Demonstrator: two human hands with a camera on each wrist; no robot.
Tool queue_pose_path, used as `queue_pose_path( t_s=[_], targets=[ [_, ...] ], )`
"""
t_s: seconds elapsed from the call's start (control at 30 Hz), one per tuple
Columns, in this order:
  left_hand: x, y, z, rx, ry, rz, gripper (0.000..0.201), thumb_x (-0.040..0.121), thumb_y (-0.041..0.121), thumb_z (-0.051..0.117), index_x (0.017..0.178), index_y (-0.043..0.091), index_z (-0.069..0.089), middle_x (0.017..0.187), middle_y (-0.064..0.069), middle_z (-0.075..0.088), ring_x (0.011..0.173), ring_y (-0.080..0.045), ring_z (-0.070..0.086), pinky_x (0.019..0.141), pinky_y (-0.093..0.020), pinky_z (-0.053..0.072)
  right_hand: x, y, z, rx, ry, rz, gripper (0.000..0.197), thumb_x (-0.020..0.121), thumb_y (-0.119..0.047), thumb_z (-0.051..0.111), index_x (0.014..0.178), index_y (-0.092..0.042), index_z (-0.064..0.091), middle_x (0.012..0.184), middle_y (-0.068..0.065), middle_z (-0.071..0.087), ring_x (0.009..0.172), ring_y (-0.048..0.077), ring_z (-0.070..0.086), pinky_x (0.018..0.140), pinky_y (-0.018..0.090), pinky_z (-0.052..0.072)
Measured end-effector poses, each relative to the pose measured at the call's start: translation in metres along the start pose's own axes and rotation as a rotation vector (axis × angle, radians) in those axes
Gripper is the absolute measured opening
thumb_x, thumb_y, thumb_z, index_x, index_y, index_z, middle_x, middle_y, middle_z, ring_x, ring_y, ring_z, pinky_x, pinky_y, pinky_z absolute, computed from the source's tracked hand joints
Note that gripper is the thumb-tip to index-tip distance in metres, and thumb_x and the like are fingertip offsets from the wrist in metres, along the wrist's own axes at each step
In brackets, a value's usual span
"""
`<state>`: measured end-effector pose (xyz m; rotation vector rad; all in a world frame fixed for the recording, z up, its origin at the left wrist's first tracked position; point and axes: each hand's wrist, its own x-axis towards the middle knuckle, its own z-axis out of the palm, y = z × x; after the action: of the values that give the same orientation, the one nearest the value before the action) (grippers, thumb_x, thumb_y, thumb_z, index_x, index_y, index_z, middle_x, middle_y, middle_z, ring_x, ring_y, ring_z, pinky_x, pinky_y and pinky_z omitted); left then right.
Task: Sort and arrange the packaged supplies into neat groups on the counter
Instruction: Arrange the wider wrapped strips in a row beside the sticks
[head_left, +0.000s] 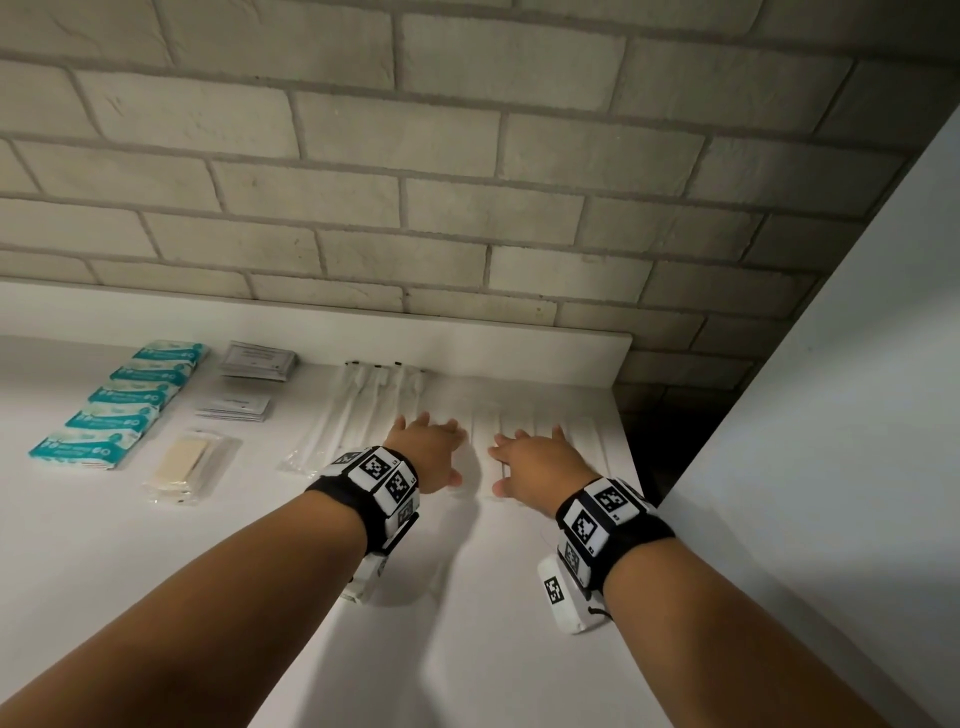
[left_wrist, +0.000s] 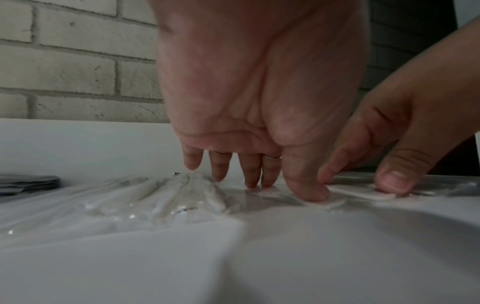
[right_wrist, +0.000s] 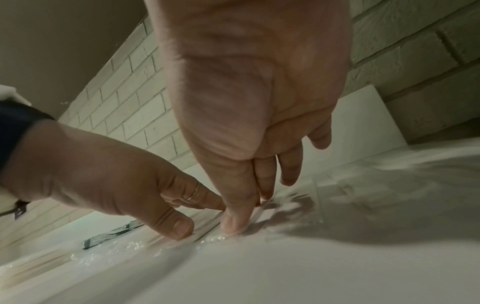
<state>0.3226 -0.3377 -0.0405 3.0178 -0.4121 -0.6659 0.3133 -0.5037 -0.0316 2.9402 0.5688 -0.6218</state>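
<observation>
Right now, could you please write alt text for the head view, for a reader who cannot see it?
Both hands, left and right, press flat on thin clear-wrapped white packets laid side by side on a white counter against a brick wall. To their left lie a row of teal packs, grey sachets and long wrapped sticks.

No text could be read in any view. The teal packets (head_left: 120, 402) at the worktop's (head_left: 467, 649) left edge carried white print and small round marks, too blurred to make out. The grey sachets (head_left: 258, 360) and the white sachets (head_left: 235, 406) beside them each showed faint printed lines, possibly a product name, not legible. The wrist bands (head_left: 382, 475) bore black-and-white square coded markers, patterns only, with no letters or numbers resolvable. The clear wrappers (left_wrist: 166, 197) in the left wrist view showed no print, only glare.
</observation>
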Motion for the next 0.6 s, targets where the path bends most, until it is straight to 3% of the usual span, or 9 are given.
queue_pose_path(
  t_s=[0.2, 0.4, 0.6],
  targets=[
    [-0.001, 0.004, 0.000, 0.022, 0.040, 0.031, 0.070, 0.097, 0.040, 0.045, 0.155, 0.023, 0.010, 0.163, 0.004, 0.005, 0.149, -0.030, -0.003, 0.119, -0.052, 0.001, -0.007, 0.006, -0.001, 0.115, 0.061, 0.028, 0.058, 0.098, -0.034, 0.047, 0.151, -0.025, 0.025, 0.161, -0.005, 0.018, 0.148, 0.019, 0.014, 0.118, 0.058, 0.003],
    [-0.003, 0.029, 0.004, 0.077, 0.037, 0.162, 0.061, 0.100, 0.039, 0.039, 0.154, 0.023, 0.017, 0.162, 0.006, 0.012, 0.149, -0.031, 0.000, 0.118, -0.052, 0.001, -0.011, 0.023, 0.005, 0.044, 0.009, 0.128, 0.060, 0.093, -0.011, 0.047, 0.149, -0.025, 0.031, 0.158, -0.003, 0.026, 0.145, 0.020, 0.022, 0.116, 0.058, 0.009],
    [-0.006, 0.037, 0.001, 0.086, 0.055, 0.164, 0.059, 0.100, 0.036, 0.040, 0.153, 0.022, 0.020, 0.162, 0.004, 0.013, 0.149, -0.031, -0.002, 0.118, -0.053, -0.001, -0.017, 0.032, 0.007, 0.119, 0.044, 0.141, 0.060, 0.095, -0.010, 0.042, 0.150, -0.026, 0.026, 0.161, -0.005, 0.018, 0.148, 0.020, 0.015, 0.117, 0.059, 0.006]
  ],
)
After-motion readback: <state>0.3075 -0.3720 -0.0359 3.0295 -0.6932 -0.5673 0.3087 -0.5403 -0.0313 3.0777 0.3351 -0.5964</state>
